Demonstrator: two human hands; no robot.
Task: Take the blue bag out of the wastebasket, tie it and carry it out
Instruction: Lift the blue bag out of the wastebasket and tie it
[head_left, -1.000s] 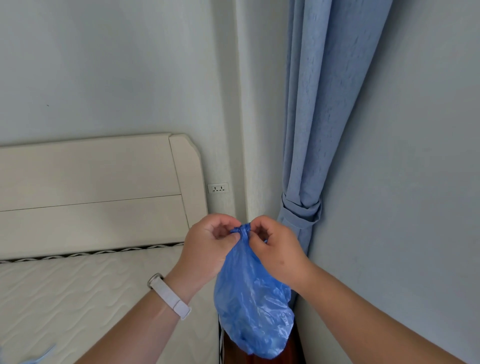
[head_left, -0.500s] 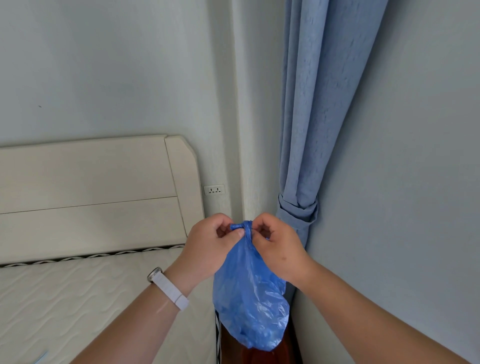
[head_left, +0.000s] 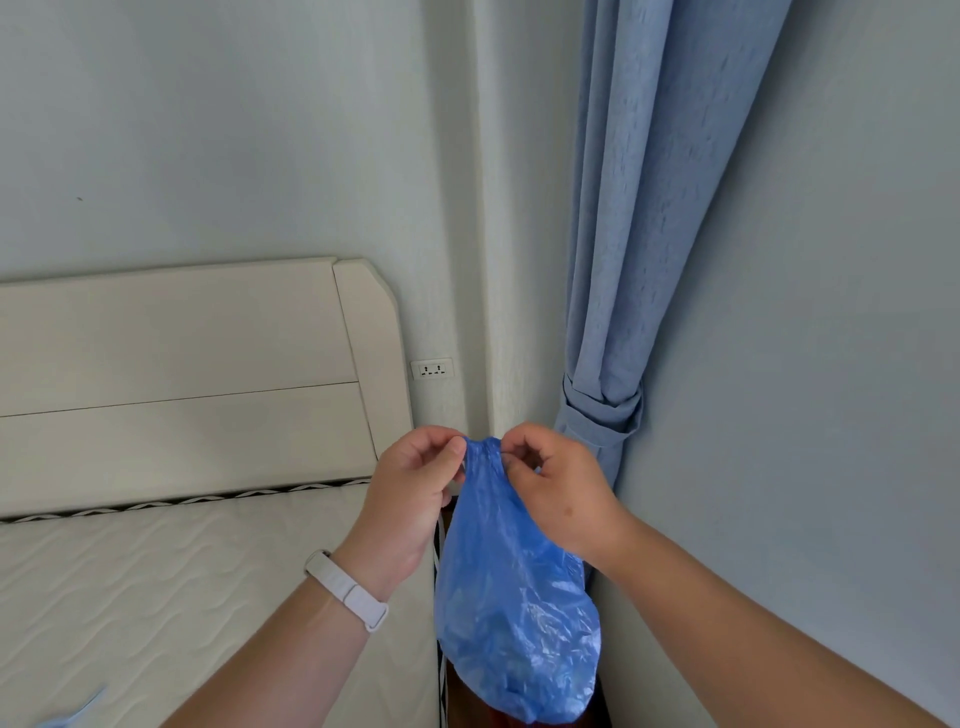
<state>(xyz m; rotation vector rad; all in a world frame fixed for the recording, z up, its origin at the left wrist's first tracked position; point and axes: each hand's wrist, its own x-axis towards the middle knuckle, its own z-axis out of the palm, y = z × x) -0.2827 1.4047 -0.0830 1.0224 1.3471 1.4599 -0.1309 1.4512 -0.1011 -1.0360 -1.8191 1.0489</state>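
Observation:
A blue plastic bag (head_left: 514, 613) hangs in the air in front of me, bulging at the bottom and gathered into a narrow neck at the top. My left hand (head_left: 410, 493), with a white band on the wrist, pinches the left side of the neck. From the other side my right hand (head_left: 558, 488) pinches the same neck, fingers curled. Both hands sit close together at the bag's top. The wastebasket is out of view.
A bare quilted mattress (head_left: 182, 597) and cream headboard (head_left: 182, 374) lie to the left. A wall socket (head_left: 432, 369) is behind the hands. A tied blue curtain (head_left: 639, 260) hangs in the corner by the pale right wall (head_left: 831, 364). Dark floor shows under the bag.
The hands and bag have stayed nearly in place, shifting slightly left in view. The fingers have reworked their hold on the gathered neck, which now shows wider between them.

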